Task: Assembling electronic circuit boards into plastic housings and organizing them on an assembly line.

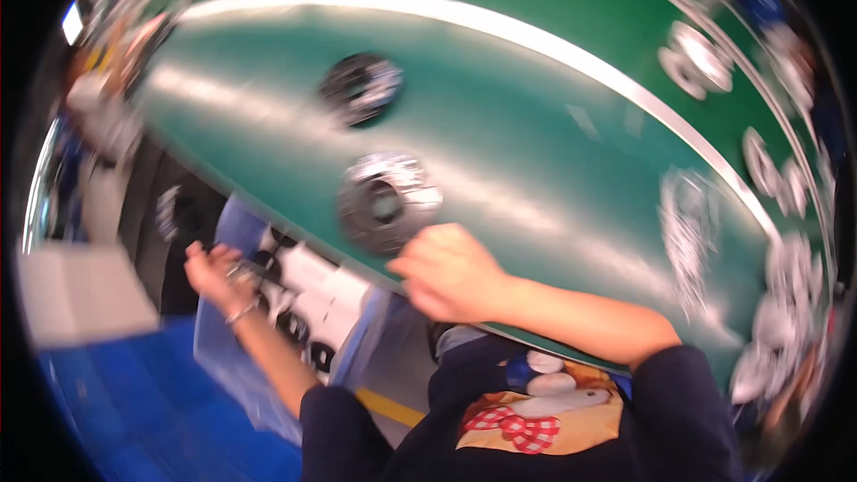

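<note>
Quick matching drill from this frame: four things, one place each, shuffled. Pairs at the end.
Things:
1. right hand
2. left hand
3. near ring part
4. far ring part

Places:
A. over the pale bin with white and black contents, below the table edge
B. on the green surface, further from the person
C. at the near edge of the green surface, just beside a ring part
D. on the green surface, right by the right hand

Pairs: 1-C, 2-A, 3-D, 4-B

The frame is motion-blurred, so whether either hand grips anything cannot be told.
</note>
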The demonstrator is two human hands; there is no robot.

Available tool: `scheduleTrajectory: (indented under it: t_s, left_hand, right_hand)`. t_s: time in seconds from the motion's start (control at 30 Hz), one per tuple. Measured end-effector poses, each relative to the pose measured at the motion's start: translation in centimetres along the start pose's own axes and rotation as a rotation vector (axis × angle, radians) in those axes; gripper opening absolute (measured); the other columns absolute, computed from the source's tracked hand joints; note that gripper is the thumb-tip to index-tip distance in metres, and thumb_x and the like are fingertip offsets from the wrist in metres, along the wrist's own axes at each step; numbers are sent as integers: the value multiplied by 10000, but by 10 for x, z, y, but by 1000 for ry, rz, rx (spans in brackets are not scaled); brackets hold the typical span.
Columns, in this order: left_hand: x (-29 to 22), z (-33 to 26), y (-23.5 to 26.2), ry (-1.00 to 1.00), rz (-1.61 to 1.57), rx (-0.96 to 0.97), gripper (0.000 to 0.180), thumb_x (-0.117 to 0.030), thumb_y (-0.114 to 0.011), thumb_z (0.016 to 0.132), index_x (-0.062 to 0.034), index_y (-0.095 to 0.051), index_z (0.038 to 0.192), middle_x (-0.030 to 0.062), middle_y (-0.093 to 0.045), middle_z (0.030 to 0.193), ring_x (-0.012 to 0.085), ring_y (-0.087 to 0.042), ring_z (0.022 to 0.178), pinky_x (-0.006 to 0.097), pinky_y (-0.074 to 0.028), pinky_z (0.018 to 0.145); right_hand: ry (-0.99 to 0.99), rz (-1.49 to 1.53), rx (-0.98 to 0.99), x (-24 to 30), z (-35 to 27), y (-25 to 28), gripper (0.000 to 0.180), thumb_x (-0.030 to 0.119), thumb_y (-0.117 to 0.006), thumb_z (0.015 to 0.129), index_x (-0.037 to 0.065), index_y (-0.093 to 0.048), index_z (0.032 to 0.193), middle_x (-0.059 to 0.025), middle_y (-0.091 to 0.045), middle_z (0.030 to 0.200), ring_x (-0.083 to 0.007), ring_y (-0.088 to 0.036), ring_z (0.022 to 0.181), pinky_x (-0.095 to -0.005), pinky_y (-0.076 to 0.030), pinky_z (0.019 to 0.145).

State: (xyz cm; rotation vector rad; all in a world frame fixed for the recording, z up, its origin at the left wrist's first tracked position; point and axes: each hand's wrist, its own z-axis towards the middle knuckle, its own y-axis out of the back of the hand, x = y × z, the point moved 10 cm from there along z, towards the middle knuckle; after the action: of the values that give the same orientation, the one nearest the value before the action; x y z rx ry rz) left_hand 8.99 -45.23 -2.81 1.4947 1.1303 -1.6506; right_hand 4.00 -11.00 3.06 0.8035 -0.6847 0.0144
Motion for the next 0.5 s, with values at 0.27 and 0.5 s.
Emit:
scheduleTrajectory:
  t_s: [0.27,0.5]
  left_hand:
    - [70,87,-141,542,-178,518,196,-235,-463,864,-67,-533,792,-17,-534,663,76,-489,560,203,-418,475]
    - [70,53,-213,280,175,749,387,-243,-502,817,-14,-487,1130,114,-541,1086,192,-507,985,338,-378,854]
  right_hand:
    - [153,-41,-202,3,-15,-8,203,210,-558,508,74,-483,640,-74,-500,695,-269,-461,731,-373,-333,599]
    - [157,-121,-174,7,-22,-11,155,211,-557,520,108,-566,635,-39,-555,672,-261,-505,744,-377,-366,605]
